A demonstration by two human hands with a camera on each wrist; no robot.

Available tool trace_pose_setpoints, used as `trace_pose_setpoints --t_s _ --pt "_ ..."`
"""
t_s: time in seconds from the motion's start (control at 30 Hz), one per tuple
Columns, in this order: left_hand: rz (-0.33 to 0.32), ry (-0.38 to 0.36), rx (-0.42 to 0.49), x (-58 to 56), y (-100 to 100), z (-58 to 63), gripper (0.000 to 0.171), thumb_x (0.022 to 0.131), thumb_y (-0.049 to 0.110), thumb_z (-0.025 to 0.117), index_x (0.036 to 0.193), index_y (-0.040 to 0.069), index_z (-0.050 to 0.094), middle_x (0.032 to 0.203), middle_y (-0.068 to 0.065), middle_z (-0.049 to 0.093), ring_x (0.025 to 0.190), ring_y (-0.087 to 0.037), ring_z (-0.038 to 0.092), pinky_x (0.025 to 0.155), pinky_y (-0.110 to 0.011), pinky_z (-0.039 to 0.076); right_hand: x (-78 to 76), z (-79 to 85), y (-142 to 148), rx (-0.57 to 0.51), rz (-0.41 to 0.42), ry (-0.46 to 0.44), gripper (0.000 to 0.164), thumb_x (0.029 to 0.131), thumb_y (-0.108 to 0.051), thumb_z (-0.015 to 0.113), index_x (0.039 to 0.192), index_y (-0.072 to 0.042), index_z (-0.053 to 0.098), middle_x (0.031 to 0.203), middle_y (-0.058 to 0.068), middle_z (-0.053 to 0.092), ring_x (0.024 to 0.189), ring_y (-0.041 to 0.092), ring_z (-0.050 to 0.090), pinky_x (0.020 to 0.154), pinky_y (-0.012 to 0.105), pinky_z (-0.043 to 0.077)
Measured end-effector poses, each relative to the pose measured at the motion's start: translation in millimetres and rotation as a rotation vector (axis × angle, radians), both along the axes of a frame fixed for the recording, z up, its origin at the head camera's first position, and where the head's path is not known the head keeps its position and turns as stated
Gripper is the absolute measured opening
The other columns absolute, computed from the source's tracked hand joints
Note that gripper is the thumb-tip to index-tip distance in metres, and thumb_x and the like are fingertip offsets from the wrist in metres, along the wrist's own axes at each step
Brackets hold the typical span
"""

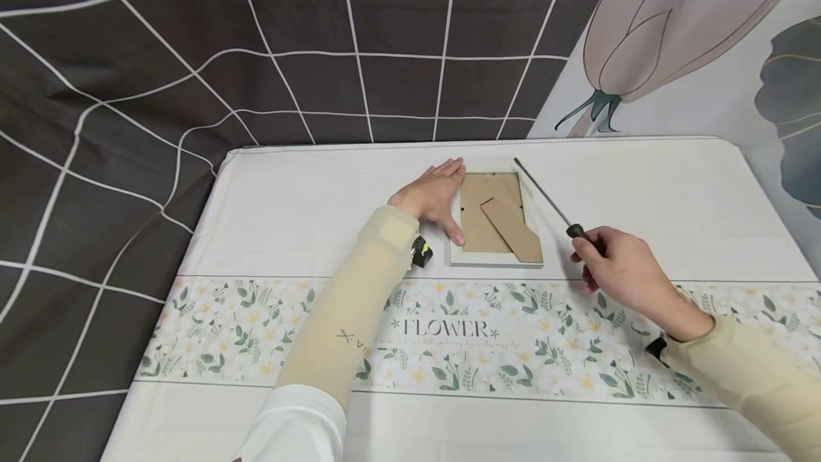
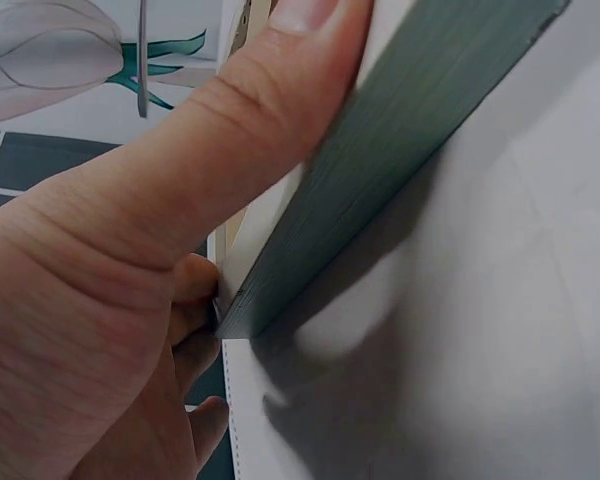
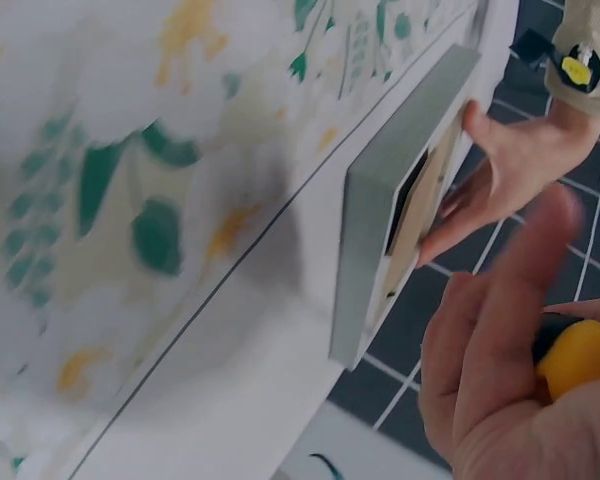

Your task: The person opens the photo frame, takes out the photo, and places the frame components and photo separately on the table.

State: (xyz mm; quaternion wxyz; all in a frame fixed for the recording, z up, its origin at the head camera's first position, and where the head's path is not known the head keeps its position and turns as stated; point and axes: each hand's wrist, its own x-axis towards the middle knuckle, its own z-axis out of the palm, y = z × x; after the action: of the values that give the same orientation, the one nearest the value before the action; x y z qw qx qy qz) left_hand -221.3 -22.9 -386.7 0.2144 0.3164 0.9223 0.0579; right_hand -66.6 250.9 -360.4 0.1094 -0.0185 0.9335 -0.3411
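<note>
A picture frame [image 1: 497, 261] lies face down on the tabletop, its brown backing board [image 1: 477, 223] showing. On that board sits an easel leg [image 1: 519, 234], set at a slant. My left hand [image 1: 432, 197] rests along the frame's left side, fingers extended near the far corner. In the left wrist view, the thumb [image 2: 270, 110] presses on the frame's rim [image 2: 360, 190]. My right hand [image 1: 618, 262] holds a screwdriver [image 1: 544, 194] to the right of the frame. Its shaft points up and left, apart from the frame; a yellow handle end [image 3: 582, 358] shows in the right wrist view.
A white tablecloth [image 1: 308, 205] with a floral band and the word FLOWER [image 1: 445, 328] covers the table. Behind and at the left hangs a dark gridded cloth [image 1: 308, 84]; a flower-printed one [image 1: 680, 41] hangs at the right.
</note>
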Motion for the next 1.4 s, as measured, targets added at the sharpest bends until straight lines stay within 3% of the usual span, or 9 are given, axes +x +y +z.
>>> trace_pose_setpoints --t_s 0.17,0.27,0.53,0.7,0.9,1.17,1.4 --pt "0.011 -0.004 -0.012 -0.3 2 0.4 0.147 0.044 0.07 0.077 0.15 -0.002 0.005 0.157 -0.013 -0.004 0.142 -0.022 -0.006 0.115 -0.038 0.0 -1.3 -3.4 -13 0.024 0.011 0.055 0.039 0.101 -0.032 0.039 0.1 0.002 0.058 0.078 0.01 0.066 0.044 0.015 0.05 0.039 0.027 0.04" --pt "0.003 0.001 -0.019 -0.6 3 0.8 0.147 0.044 0.071 0.077 0.15 -0.002 0.005 0.157 -0.014 -0.003 0.142 -0.023 -0.005 0.115 -0.037 -0.001 -2.3 -6.3 -18 0.05 0.031 0.108 0.039 0.101 -0.029 0.04 0.099 0.004 0.061 0.07 0.01 0.061 0.045 0.016 0.044 0.041 0.028 0.038" --pt "0.001 0.006 -0.027 -2.5 3 0.8 0.149 0.043 0.072 0.075 0.15 -0.002 0.005 0.157 -0.014 -0.003 0.142 -0.023 -0.005 0.115 -0.039 -0.001 1.0 -15.7 -23 0.044 0.078 0.158 0.049 0.103 -0.025 0.037 0.127 0.016 0.048 0.056 0.004 0.046 0.045 0.015 0.04 0.042 0.027 0.038" --pt "0.006 -0.002 -0.015 -3.2 3 0.2 0.149 0.043 0.071 0.076 0.15 -0.003 0.004 0.157 -0.014 -0.004 0.142 -0.023 -0.006 0.115 -0.04 -0.002 2.7 -23.2 -28 0.053 0.081 0.187 0.047 0.102 -0.023 0.039 0.126 0.016 0.049 0.055 0.004 0.047 0.045 0.015 0.041 0.042 0.027 0.039" --pt "0.016 -0.012 -0.006 -2.5 2 -0.1 0.148 0.044 0.07 0.078 0.15 -0.002 0.004 0.157 -0.012 -0.005 0.142 -0.021 -0.008 0.114 -0.039 -0.004 3.3 -28.1 -32 0.099 0.051 0.225 0.044 0.1 -0.02 0.042 0.125 0.017 0.051 0.064 0.009 0.057 0.057 0.021 0.051 0.055 0.035 0.044" --pt "0.009 -0.005 -0.016 -1.0 1 -0.4 0.148 0.044 0.071 0.077 0.15 -0.002 0.004 0.157 -0.013 -0.004 0.142 -0.023 -0.006 0.115 -0.041 -0.001 3.7 -33.9 -35 0.106 0.043 0.243 0.038 0.1 -0.016 0.044 0.12 0.013 0.056 0.069 0.012 0.059 0.061 0.023 0.051 0.057 0.036 0.043" --pt "0.007 0.004 -0.021 -1.0 1 -0.4 0.149 0.043 0.072 0.076 0.15 -0.002 0.005 0.157 -0.013 -0.004 0.142 -0.022 -0.006 0.115 -0.041 -0.001 5.1 -35.9 -35 0.096 0.043 0.223 0.036 0.101 -0.019 0.041 0.119 0.008 0.058 0.058 0.004 0.047 0.052 0.018 0.042 0.049 0.03 0.037"
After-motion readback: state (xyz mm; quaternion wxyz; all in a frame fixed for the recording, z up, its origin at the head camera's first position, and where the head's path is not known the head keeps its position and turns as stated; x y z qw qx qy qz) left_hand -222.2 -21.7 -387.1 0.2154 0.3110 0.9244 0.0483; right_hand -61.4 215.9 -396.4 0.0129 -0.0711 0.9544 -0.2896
